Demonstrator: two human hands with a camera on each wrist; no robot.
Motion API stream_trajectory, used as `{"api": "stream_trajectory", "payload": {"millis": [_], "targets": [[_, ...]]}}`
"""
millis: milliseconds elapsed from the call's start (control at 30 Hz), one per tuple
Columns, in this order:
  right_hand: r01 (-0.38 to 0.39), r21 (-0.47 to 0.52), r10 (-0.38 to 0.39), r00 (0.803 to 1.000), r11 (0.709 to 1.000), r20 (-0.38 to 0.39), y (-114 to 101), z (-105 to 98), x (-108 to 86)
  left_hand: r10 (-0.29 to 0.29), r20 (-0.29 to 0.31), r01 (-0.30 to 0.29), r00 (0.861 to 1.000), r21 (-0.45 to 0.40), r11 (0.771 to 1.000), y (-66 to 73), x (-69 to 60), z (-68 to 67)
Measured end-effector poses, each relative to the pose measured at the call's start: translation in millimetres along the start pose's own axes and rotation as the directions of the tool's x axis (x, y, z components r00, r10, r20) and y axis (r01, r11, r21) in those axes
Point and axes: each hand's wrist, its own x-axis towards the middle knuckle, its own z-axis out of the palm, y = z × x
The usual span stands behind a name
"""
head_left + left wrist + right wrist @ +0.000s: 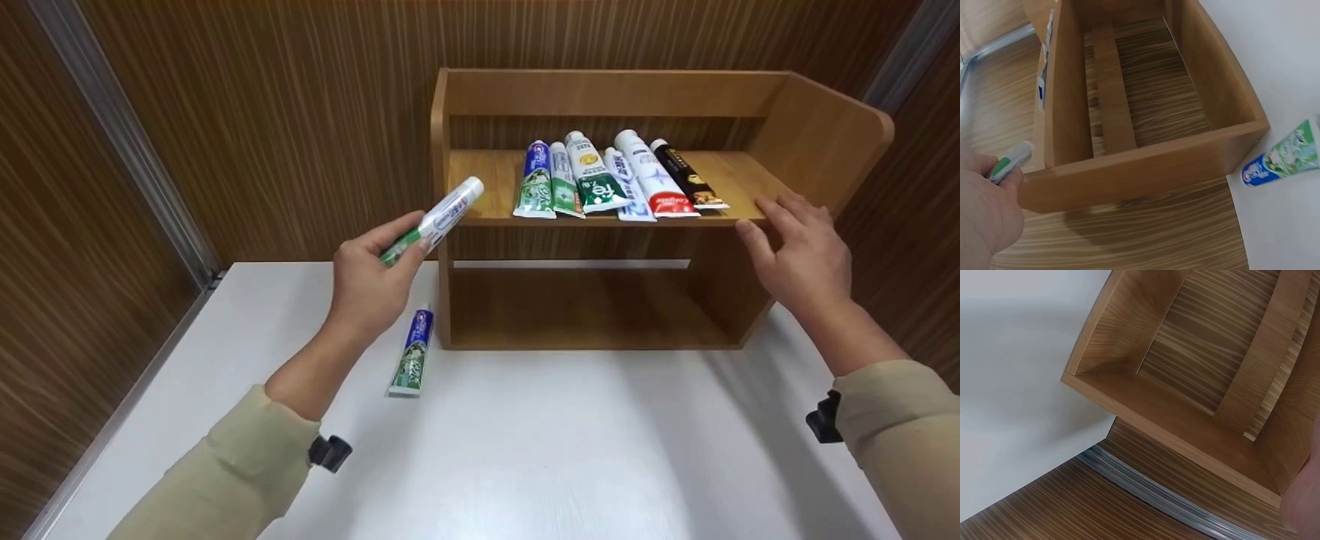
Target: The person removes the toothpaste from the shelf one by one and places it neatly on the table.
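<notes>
My left hand (pixel 375 281) grips a white and green toothpaste tube (pixel 450 210), its white cap pointing up and right, beside the shelf's left side. In the left wrist view the same tube (pixel 1010 162) shows between thumb and fingers of the left hand (pixel 988 208). My right hand (pixel 810 259) rests on the front edge of the upper shelf board (pixel 739 176) at its right end, fingers spread. Several tubes lie side by side on that board, among them a red and white Colgate tube (pixel 652 176) and a black tube (pixel 686 176).
A blue and green tube (pixel 412 356) lies on the white table (pixel 525 435), left of the wooden shelf's (pixel 592 349) lower compartment. A wood-grained wall (pixel 262 112) stands behind, with metal rails (pixel 127 142) at the left corner.
</notes>
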Motion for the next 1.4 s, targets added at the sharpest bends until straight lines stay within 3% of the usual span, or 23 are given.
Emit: {"api": "stream_trajectory", "payload": {"millis": [400,700,967,1400], "targets": [[0.027,-0.012,-0.027,0.999,1.0,-0.028,1.8,1.1,0.4,0.093,-0.075,-0.091,0.993,0.028,0.995,-18.8,-25.9,-38.8],[0.003,0.0,-0.003,1.0,1.0,0.008,-4.2,3.7,3.8,0.0,-0.119,0.007,0.993,0.057,0.998,-36.3,-30.2,-54.7],[-0.009,-0.01,0.01,1.0,1.0,0.016,-2.3,1.9,3.1,-0.076,-0.141,0.083,0.987,0.049,0.995,-57.5,-27.4,-60.8],[0.02,0.006,-0.02,1.0,1.0,-0.015,0.5,0.3,-0.4,-0.183,-0.153,0.2,0.971,0.107,0.974,-86.7,-25.1,-64.4]]}}
